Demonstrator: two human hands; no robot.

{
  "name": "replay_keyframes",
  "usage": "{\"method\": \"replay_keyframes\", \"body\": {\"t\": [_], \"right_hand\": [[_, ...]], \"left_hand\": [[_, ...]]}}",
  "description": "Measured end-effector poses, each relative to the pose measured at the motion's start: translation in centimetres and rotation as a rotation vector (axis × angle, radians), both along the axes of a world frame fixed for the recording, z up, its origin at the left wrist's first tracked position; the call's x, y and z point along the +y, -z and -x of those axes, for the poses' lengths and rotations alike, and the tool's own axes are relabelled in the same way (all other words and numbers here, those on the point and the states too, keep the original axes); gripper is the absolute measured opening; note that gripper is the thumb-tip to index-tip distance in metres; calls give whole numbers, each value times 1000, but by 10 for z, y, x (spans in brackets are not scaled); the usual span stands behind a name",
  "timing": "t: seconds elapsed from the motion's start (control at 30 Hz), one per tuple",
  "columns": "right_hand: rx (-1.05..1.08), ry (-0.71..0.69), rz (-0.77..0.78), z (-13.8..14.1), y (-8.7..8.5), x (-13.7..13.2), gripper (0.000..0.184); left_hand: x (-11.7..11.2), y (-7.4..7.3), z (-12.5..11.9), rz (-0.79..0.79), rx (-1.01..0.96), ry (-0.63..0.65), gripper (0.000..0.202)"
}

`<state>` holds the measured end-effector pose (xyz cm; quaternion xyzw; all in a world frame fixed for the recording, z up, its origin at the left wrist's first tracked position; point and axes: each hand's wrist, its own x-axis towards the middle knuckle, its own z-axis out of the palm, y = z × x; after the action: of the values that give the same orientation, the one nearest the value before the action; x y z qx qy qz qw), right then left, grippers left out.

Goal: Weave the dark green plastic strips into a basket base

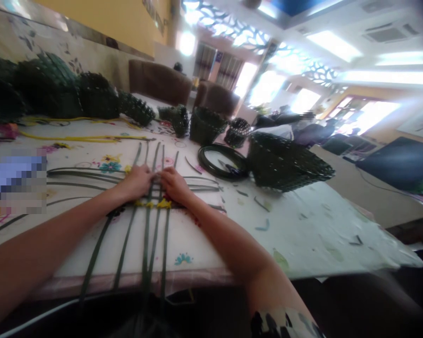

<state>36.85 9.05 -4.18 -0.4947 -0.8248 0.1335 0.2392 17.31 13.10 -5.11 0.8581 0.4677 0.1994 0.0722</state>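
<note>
Currently both hands sit at the crossing of the dark green weaving strips on the floral tablecloth. Left hand lies flat, fingers together, pressing down on the horizontal strips where they meet the vertical ones. Right hand mirrors it just beside, fingertips curled onto the same crossing; whether it pinches a strip or only pins it, I cannot tell from this angle.

The strips run long, from the far side of the hands toward the near table edge and over it, with others fanning left and right. Small yellow ties show at the near side of the crossing.

Judgement on doing this step well: I keep the pinning hand's pressure steady so the laid strips do not slide, and I close gaps between neighbours before adding another. Overhanging ends could drag the lattice toward the near edge, so weight should stay over the crossing.

Surroundings: a coil of strip material lies to the right, next to a finished woven basket; more baskets stand farther off.
</note>
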Motion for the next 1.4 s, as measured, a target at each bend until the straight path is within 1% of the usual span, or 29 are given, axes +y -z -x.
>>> {"method": "replay_keyframes", "body": {"t": [0.13, 0.2, 0.23, 0.27, 0.3, 0.33, 0.4, 0.43, 0.47, 0.5, 0.53, 0.6, 0.63, 0.73, 0.87, 0.93, 1.03, 1.13, 1.2, 1.3, 1.4], "right_hand": [[-128, -73, 14, 4, 0, -3, 57], [-196, -111, 48, 5, -1, -5, 63], [-223, -122, 62, 6, -2, -6, 65], [-247, -132, 69, 6, -3, -7, 65], [-269, -140, 68, 6, -4, -8, 65], [-288, -147, 61, 6, -4, -8, 63], [-316, -157, 42, 6, -5, -8, 58], [-321, -157, 33, 6, -5, -7, 56], [-321, -154, 26, 6, -4, -7, 55], [-319, -150, 23, 6, -4, -7, 55], [-316, -146, 24, 6, -4, -7, 55], [-318, -142, 26, 6, -3, -7, 54], [-322, -142, 26, 6, -3, -7, 54], [-336, -145, 23, 6, -4, -7, 55], [-356, -144, 29, 7, -6, -8, 56], [-377, -143, 35, 8, -7, -9, 57], [-399, -152, 34, 9, -9, -10, 59], [-400, -148, 29, 9, -8, -10, 59], [-394, -144, 30, 9, -7, -9, 59], [-385, -148, 21, 8, -5, -8, 59], [-379, -154, 13, 7, -2, -6, 59]], "left_hand": [[-20, 4, 6, 16, 91, 157, 43], [-25, 1, 15, 64, 84, 254, 45], [-26, -2, 22, 106, 46, 264, 44], [-25, -5, 29, 148, -19, 223, 43], [-24, -9, 36, 171, -102, 130, 42], [-22, -13, 42, 160, -179, 2, 43], [-16, -20, 52, 49, -250, -248, 43], [-12, -23, 54, -5, -237, -333, 43], [-8, -25, 54, -21, -208, -395, 43], [-5, -27, 54, 4, -181, -442, 43], [-2, -28, 52, 58, -172, -483, 41], [1, -27, 49, 152, -209, -521, 36], [1, -27, 48, 167, -238, -518, 35], [-7, -24, 48, 164, -288, -440, 35], [-14, -21, 52, 158, -262, -364, 34], [-11, -19, 51, 102, -245, -385, 34], [-2, -17, 45, 38, -196, -493, 35], [6, -13, 40, 41, -113, -591, 39], [9, -10, 42, 55, -97, -596, 40], [8, -7, 50, 81, -186, -528, 38], [3, -5, 53, 16, -219, -386, 41]]}}
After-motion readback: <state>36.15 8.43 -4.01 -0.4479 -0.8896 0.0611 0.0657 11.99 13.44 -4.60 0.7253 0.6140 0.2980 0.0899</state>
